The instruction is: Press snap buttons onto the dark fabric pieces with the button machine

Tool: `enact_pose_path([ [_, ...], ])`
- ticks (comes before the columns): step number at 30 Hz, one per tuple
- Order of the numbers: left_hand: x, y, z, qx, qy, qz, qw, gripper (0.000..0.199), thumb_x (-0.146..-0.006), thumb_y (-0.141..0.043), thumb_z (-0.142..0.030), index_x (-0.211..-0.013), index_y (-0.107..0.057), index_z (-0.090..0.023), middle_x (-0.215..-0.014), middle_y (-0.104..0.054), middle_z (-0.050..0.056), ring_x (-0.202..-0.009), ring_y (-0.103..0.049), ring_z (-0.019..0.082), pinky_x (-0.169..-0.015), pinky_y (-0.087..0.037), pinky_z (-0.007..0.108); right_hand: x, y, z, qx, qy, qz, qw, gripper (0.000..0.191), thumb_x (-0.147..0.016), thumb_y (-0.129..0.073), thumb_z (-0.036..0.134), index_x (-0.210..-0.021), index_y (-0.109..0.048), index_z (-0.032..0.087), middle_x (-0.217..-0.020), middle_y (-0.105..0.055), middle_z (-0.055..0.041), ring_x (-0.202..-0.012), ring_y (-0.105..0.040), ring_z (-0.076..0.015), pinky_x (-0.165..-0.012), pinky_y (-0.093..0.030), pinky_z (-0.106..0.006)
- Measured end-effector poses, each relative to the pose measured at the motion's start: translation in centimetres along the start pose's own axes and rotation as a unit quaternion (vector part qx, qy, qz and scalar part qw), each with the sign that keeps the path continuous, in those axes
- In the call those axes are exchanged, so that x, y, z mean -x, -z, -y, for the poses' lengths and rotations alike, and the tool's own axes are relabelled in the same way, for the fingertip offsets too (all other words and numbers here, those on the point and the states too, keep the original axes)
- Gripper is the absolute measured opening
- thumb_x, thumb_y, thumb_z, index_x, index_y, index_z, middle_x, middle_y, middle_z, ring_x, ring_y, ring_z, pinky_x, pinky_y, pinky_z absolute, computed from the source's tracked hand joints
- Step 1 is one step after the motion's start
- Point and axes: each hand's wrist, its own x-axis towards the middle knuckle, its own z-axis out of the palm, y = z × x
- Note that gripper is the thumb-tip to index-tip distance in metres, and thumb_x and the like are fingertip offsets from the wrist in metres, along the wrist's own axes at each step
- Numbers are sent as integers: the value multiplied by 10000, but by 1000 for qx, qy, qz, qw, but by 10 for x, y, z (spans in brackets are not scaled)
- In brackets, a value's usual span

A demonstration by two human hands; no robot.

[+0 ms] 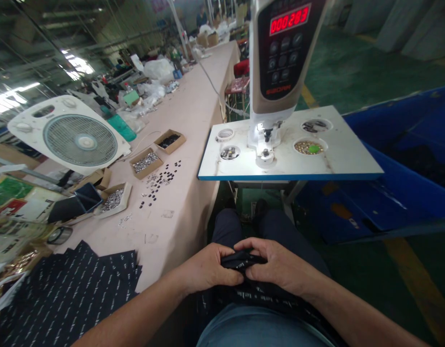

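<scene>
Over my lap, both hands pinch a piece of black fabric (244,261) printed with small white lettering. My left hand (211,265) has thumb and fingers closed on its gathered edge, and my right hand (275,265) grips the same fold close beside it. More of that cloth drapes down across my lap, partly hidden by my hands. Beyond my knees stands a snap-fastening machine (280,58) with a red lit display. Its white table (338,161) has round recesses holding small metal parts (231,153).
Left of me, a long covered table (186,193) bears a stack of black printed fabric (74,294), boxes of snap parts (146,163), loose black snaps (161,180) and a white box fan (81,137). A blue bin (399,183) stands to the right.
</scene>
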Motion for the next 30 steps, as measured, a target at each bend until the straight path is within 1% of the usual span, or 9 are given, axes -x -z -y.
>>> enact_pose_path([
  [5,1,-2,-1,77,13,-8,997,266,-644,-775,-273,-802,-635,-113,-694,-519,-25,-617,-403,76,-589,-305,200,-3,3,1,-50,-3,26,998,549,-630,-732,221,-1166,-645,139,-908,-725,-13,-837,-638,-171,-770,-457,-277],
  [11,3,-3,-2,106,15,-31,994,258,-620,-784,-253,-783,-643,-110,-684,-537,-25,-612,-413,71,-588,-317,189,-4,2,1,-69,1,18,997,544,-640,-731,231,-1171,-637,168,-929,-723,-3,-866,-644,-174,-784,-457,-281],
  [14,3,-3,0,118,15,-27,993,259,-625,-791,-246,-797,-655,-108,-702,-563,-16,-626,-442,77,-606,-344,192,-4,1,2,-67,6,21,998,581,-641,-748,262,-1202,-625,172,-944,-723,-6,-874,-650,-179,-790,-464,-284],
  [17,2,-2,3,126,19,-21,992,257,-635,-792,-242,-817,-671,-107,-707,-576,-12,-627,-463,81,-612,-359,197,-3,-1,5,-53,4,16,998,607,-626,-755,278,-1209,-626,167,-950,-724,-11,-874,-656,-187,-793,-473,-290],
  [23,3,-3,1,132,19,-25,991,273,-622,-803,-242,-833,-694,-107,-727,-605,-7,-635,-479,82,-640,-375,200,0,-6,12,-5,12,-14,1000,557,-635,-696,262,-1181,-645,166,-956,-743,-24,-862,-672,-195,-759,-494,-285],
  [27,5,-6,1,137,22,-41,990,287,-612,-801,-244,-840,-694,-107,-730,-603,-8,-638,-480,84,-641,-363,200,-1,-9,9,32,8,-29,999,524,-656,-663,233,-1176,-647,174,-902,-744,-11,-773,-670,-177,-674,-491,-261],
  [30,5,-9,4,138,22,-58,988,262,-608,-784,-226,-813,-677,-104,-694,-572,-20,-613,-449,73,-613,-330,195,-2,-9,4,78,25,-43,996,486,-686,-660,213,-1171,-653,182,-902,-749,-15,-772,-672,-182,-672,-498,-264],
])
